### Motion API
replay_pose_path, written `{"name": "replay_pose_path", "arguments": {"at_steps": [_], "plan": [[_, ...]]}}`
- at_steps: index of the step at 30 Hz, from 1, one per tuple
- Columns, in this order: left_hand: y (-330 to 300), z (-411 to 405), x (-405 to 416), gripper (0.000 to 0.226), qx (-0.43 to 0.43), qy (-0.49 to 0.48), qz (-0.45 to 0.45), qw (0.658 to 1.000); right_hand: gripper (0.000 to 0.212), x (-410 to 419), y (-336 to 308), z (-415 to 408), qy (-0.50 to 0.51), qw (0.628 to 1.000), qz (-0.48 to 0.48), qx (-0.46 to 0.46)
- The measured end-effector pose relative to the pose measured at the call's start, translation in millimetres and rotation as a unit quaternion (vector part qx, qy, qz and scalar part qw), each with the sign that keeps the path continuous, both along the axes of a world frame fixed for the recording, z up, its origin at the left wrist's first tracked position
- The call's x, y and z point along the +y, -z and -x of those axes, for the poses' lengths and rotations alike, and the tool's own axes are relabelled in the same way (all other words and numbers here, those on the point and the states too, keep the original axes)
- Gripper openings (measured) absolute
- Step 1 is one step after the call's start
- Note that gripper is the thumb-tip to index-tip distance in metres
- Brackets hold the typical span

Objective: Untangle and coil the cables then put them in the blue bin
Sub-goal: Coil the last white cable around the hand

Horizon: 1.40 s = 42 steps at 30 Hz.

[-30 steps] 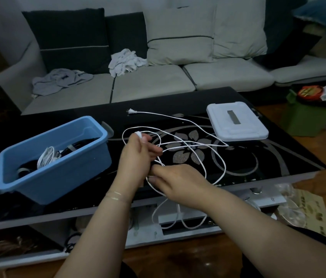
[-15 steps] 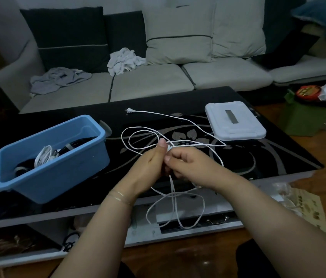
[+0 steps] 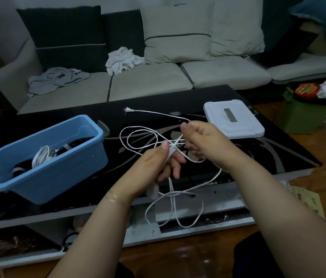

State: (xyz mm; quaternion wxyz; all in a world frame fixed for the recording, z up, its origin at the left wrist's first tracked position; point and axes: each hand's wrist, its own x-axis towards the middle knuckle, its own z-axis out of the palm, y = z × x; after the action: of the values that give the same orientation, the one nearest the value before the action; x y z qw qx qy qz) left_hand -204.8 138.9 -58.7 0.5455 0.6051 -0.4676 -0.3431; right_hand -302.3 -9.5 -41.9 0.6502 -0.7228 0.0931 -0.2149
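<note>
While the bin sits left on the table, left hand and right hand both pinch the cable; loops hang off the near edge.

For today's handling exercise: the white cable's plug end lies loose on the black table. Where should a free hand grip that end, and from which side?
Probably by the plug body, pinched from above. It lies flat on the table with clear glass around it, prongs pointing left toward the blue bin, cord trailing right toward the right hand. The rigid body should slip less than the thin white cable, which the left hand also holds.
</note>
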Motion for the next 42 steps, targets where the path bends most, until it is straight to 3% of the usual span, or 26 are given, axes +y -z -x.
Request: {"name": "replay_pose_path", "arguments": {"at_steps": [3, 9, 13, 16, 22, 26, 35, 40, 42], "plan": [[2, 1, -2, 0.044, 0.061, -0.014, 0.040, 0.997, 0.039, 0, 3, -4, -0.002, 1.000, -0.001, 0.013], [0, 5, -3, 0.034, 0.215, 0.022, 0.075, 0.974, 0.040, 10, 25, -20, 0.062, 0.998, 0.027, 0.017], [0, 6, -9, 0.031, 0.297, -0.083, 0.149, 0.939, 0.024, 29, 46, -34, 0.036, 0.999, -0.020, 0.024], [1, -1, -11, 0.032, 0.330, -0.156, 0.154, 0.918, 0.022, 42, 54, -37, 0.051, 0.995, 0.057, 0.061], [3, -14, -5, 0.040, 0.330, -0.162, 0.144, 0.919, 0.021, 47, 49, -29, -0.015, 0.971, 0.195, 0.134], [5, -14, -5, 0.037, 0.273, -0.168, 0.144, 0.936, 0.016, 45, 47, -21, -0.038, 0.940, 0.287, 0.179], [1, -20, -7, 0.034, 0.199, -0.230, 0.195, 0.932, 0.013, 48, 38, -9, -0.032, 0.891, 0.413, 0.184], [3, -19, -6, 0.031, 0.108, -0.236, 0.177, 0.949, 0.019, 48, 31, -3, -0.038, 0.829, 0.535, 0.156], [5, -16, -9, 0.033, 0.053, -0.248, 0.149, 0.956, 0.019, 49, 27, 0, -0.041, 0.824, 0.548, 0.136]]}}
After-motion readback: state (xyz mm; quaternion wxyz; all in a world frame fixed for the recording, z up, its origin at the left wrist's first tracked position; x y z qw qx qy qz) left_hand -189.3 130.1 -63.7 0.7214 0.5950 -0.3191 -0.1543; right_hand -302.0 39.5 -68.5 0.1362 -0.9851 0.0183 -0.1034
